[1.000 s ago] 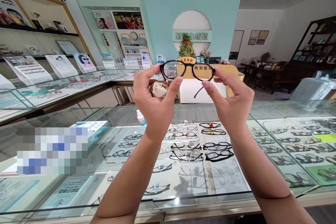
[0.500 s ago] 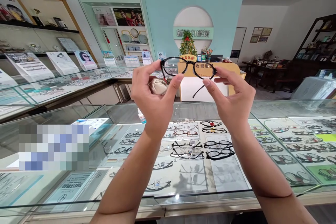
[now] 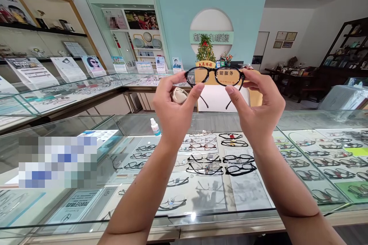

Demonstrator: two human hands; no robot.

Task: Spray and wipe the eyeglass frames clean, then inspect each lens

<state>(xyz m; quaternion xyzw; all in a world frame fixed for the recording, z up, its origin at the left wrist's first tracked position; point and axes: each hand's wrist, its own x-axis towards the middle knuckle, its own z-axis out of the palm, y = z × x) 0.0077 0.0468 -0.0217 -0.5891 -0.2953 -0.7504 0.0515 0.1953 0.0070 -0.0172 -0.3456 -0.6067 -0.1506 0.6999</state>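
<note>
Shifted toward 3 o'clock, glasses (image 3: pixel 214 76) now level.
Left hand (image 3: pixel 175 111), cloth (image 3: pixel 178 95) in palm, and right hand (image 3: pixel 258 107): each grip pinches a rim; inspection hold, steadiness needed.

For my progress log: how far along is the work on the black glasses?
Done: the glasses have both arms unfolded. In hand: left hand and right hand hold them up by the rims, a cloth tucked in the left. Left: they are not yet put down on the counter.
</note>
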